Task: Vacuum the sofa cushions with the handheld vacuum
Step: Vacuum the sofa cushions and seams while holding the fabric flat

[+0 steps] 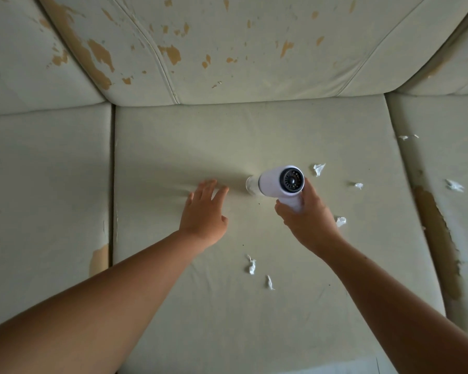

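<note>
A white handheld vacuum with a dark round rear vent points down and left, its clear nozzle touching the middle seat cushion of a pale, worn sofa. My right hand is closed around the vacuum's handle. Flat on the cushion just left of the nozzle lies my left hand, fingers spread, holding nothing. White paper scraps lie on the cushion: one to the right of the vacuum, one beside my right wrist, two nearer the front edge.
The back cushion has peeling tan patches. The left seat cushion and the right seat cushion flank the middle one; the right one carries more white scraps and a torn brown strip.
</note>
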